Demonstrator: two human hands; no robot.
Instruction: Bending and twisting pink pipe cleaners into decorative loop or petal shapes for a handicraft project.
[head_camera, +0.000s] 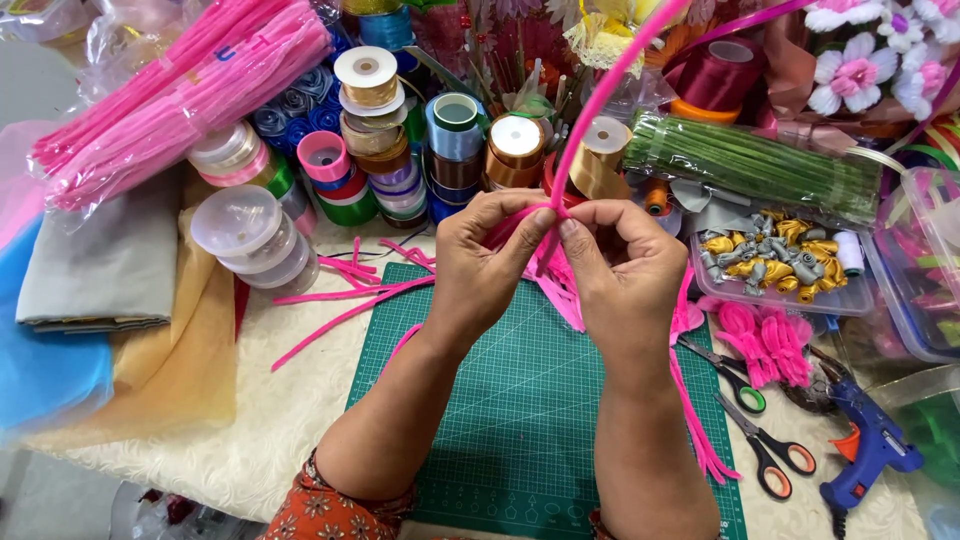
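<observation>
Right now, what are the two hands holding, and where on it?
Both the left hand and right hand pinch a pink pipe cleaner near its lower end; the rest sticks upward.

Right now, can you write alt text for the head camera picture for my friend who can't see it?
Two hands, left hand and right hand, pinch a pink pipe cleaner above a green cutting mat. Ribbon spools, scissors and a blue glue gun lie around them.

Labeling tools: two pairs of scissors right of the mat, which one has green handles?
The upper scissors, nearer the right hand, have green handle loops. The lower scissors, toward the table's near edge beside the blue glue gun, have red-orange loops.
</observation>
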